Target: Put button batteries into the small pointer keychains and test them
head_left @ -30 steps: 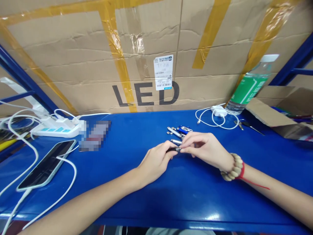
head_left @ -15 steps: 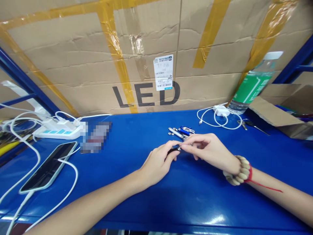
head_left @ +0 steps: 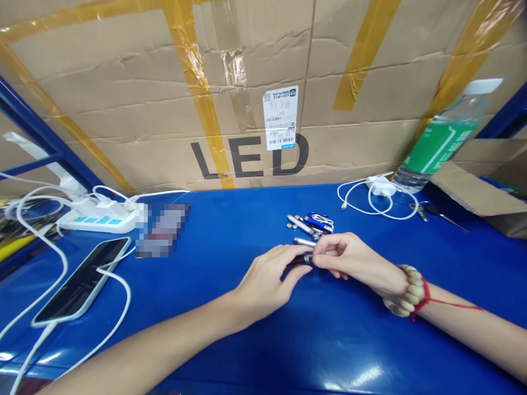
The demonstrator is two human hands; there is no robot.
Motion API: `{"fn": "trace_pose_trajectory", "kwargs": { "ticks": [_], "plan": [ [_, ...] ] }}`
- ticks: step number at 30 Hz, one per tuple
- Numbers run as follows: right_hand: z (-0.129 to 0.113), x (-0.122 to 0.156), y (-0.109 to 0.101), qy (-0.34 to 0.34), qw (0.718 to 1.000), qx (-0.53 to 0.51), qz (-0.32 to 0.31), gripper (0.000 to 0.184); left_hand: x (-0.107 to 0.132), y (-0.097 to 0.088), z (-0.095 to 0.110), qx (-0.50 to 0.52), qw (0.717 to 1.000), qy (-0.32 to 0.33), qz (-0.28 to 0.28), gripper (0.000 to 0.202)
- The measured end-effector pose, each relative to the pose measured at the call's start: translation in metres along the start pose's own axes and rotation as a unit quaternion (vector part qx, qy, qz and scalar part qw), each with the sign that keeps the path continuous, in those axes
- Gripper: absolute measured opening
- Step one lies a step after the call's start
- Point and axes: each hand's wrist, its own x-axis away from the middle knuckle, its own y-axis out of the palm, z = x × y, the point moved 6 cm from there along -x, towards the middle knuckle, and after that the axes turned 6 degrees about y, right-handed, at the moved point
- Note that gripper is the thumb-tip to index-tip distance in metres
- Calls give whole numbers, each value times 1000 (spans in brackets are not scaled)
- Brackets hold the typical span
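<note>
My left hand [head_left: 269, 280] and my right hand [head_left: 349, 255] meet over the middle of the blue table [head_left: 247, 329]. Between them is a small dark pen-like cylinder [head_left: 300, 259]; my left fingers wrap its body and my right fingertips pinch its silvery end. My right wrist carries a beaded bracelet [head_left: 407, 291] and a red string. Just behind the hands lie a silver cylinder [head_left: 303, 241], a second silver piece [head_left: 298, 224], a blue gadget [head_left: 319, 221] and a few small round button cells [head_left: 290, 225].
A large taped cardboard box marked LED [head_left: 251, 99] walls off the back. At left are a white power strip [head_left: 99, 219], a phone [head_left: 80, 280] on a white cable and a blurred patch. At right: a coiled charger [head_left: 381, 192], a green-labelled bottle [head_left: 444, 137], keys, an open carton [head_left: 477, 195].
Both hands stayed on the dark cylinder and slid slightly right and toward me in the picture. The view shifted a little, so the loose parts sit a bit further right.
</note>
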Motion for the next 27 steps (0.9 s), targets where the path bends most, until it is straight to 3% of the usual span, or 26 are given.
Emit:
{"fn": "trace_pose_trajectory", "kwargs": {
  "ticks": [7,11,17,27],
  "plan": [
    [-1,1,2,-25,1000,7,11,33,0,-2,-4,-31,999,-24,18,17],
    [-5,2,-4,-78,995,40,49,38,-1,-2,-5,-26,998,-51,15,15],
    [-23,16,-10,-243,954,130,114,23,-2,-2,-6,-9,997,-79,-4,18],
    [-33,29,-5,-347,896,236,148,17,-2,1,-5,-4,997,-67,-26,18]
  ]
}}
